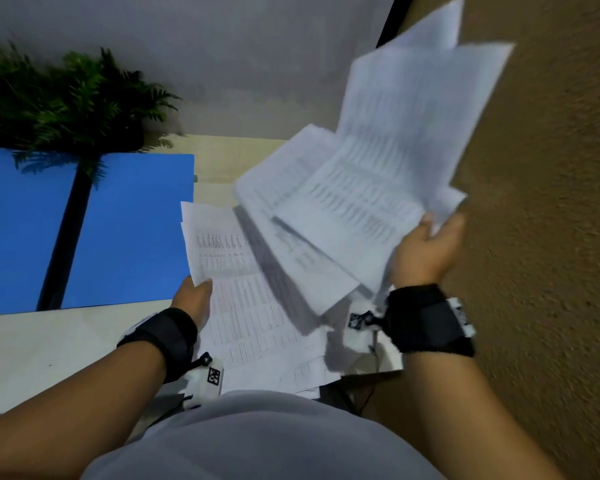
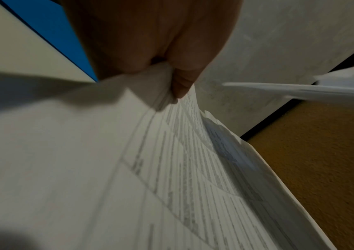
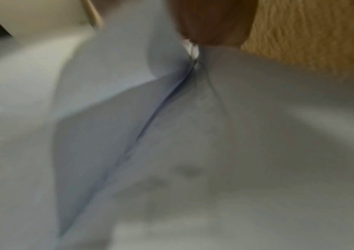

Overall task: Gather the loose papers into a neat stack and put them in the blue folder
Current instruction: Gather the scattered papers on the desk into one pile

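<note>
A blue folder (image 1: 125,230) lies open and flat on the white table (image 1: 42,344) at the left, its black spine running down the middle. My left hand (image 1: 196,294) pinches the near-left edge of a pile of printed papers (image 1: 246,299) lying on the table; the left wrist view shows the left hand (image 2: 171,81) gripping those papers (image 2: 150,169). My right hand (image 1: 430,247) holds a fanned bunch of sheets (image 1: 378,174) raised above the table's right edge, blurred by motion. In the right wrist view the hand (image 3: 212,30) grips blurred sheets (image 3: 171,135).
A green fern plant (image 1: 66,98) stands at the back left, its fronds hanging over the folder. Brown carpet (image 1: 551,202) lies to the right of the table. A grey wall (image 1: 222,57) rises behind. My grey shirt fills the bottom of the head view.
</note>
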